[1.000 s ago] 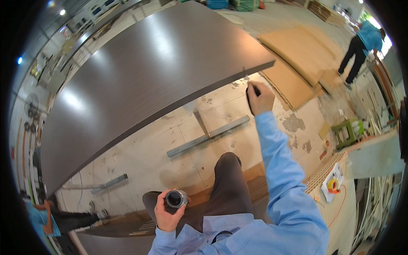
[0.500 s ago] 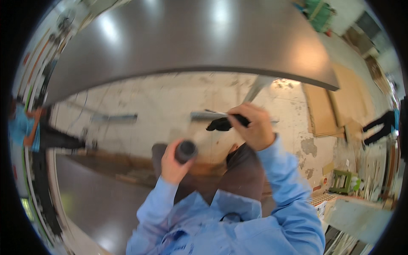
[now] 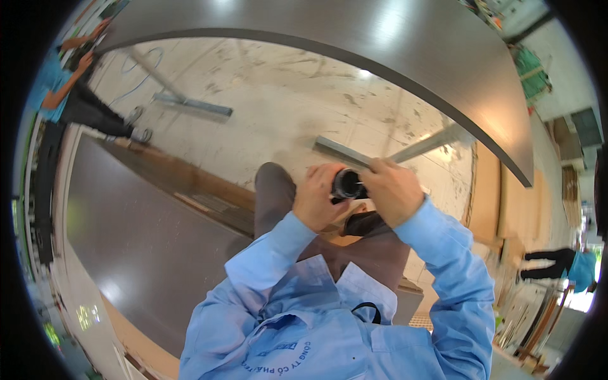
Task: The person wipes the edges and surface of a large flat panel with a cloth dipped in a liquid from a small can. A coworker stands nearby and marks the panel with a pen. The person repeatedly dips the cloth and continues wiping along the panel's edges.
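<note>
My left hand [image 3: 311, 197] is wrapped round a small dark jar [image 3: 346, 183] in front of my knees. The jar's round black mouth faces up toward me. Close against the right of the jar, my right hand [image 3: 394, 192] has its fingers pinched together at the rim. A thin pale tip shows by those fingers at the jar's mouth, but the fingers hide the rest of what they hold. Both forearms wear light blue sleeves.
A big dark panel [image 3: 304, 28] on metal legs [image 3: 342, 150] spans the far side. More dark panels [image 3: 145, 234] are stacked at left. One person [image 3: 60, 85] stands far left with hands at the panel's edge; another person [image 3: 573, 263] is far right. Cardboard sheets [image 3: 491, 202] lie right.
My hands have come together: the left moved right and up with the jar, the right moved to the jar's mouth. The view has shifted, showing more floor and the left panels.
</note>
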Tool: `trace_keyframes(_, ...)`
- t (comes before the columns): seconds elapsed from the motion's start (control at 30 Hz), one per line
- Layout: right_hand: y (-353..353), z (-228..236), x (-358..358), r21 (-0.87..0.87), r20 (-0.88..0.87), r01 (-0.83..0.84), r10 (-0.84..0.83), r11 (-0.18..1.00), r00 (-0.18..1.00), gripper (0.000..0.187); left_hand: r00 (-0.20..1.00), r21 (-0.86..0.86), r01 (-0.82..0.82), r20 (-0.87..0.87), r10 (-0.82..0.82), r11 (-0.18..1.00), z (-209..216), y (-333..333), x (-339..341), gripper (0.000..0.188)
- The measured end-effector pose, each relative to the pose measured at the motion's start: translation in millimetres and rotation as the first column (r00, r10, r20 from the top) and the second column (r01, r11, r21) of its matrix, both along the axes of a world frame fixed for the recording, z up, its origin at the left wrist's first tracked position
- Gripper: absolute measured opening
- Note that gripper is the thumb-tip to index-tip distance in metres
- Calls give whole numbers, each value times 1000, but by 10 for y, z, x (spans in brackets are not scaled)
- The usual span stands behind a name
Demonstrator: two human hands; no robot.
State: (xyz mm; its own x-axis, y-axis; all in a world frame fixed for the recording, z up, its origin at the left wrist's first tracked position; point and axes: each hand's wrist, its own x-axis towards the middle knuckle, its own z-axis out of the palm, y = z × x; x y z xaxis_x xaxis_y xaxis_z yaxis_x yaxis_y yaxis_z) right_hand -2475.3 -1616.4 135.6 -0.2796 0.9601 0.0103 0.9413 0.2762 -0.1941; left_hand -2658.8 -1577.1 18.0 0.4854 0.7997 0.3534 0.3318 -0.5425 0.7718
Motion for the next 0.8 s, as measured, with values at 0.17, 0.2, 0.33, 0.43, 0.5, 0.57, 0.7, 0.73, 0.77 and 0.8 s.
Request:
trace_keyframes(0.17, 126, 109, -23, 46, -166, 37, -29, 998, 986, 13, 991, -210, -16, 130, 45, 978, -106, 69, -7, 61)
trace_keyframes(0.2, 197, 89, -30, 32, -87, -5, 8, 999, 996, 18, 996, -169, -24, 75, 37, 985, -104, 83, -5, 63)
trace_keyframes(0.33, 516, -201, -61, -6, 36, -89, 89, 996, 995, 18, 998, -180, -54, 26, 59, 982, -173, 256, 5, 68)
trace_keyframes(0.43, 830, -418, 46, 2, -78, -55, 55, 998, 995, 18, 990, -208, -129, 25, 137, 969, -388, 563, 30, 68)
trace_keyframes(0.5, 1066, -518, 173, -14, -220, 35, -38, 999, 975, 17, 983, -312, -142, 64, 170, 940, -556, 796, 134, 68)
trace_keyframes(0.57, 1296, -594, 252, -50, -376, 132, -141, 990, 916, 16, 982, -389, -145, 52, 179, 910, -637, 1065, 169, 67)
trace_keyframes(0.7, 1655, -607, 250, -244, -434, 233, -321, 941, 842, 14, 979, -335, -202, -95, 181, 920, -478, 1456, 123, 65)
trace_keyframes(0.73, 1745, -590, 221, -204, -454, 230, -301, 951, 839, 13, 979, -349, -199, -119, 167, 916, -376, 1599, 70, 65)
trace_keyframes(0.77, 1794, -590, 195, -203, -466, 230, -301, 952, 832, 12, 977, -346, -200, -139, 161, 917, -328, 1702, 34, 65)
trace_keyframes(0.8, 1869, -583, 163, -199, -492, 232, -302, 952, 817, 11, 975, -334, -200, -162, 153, 921, -293, 1835, -14, 65)
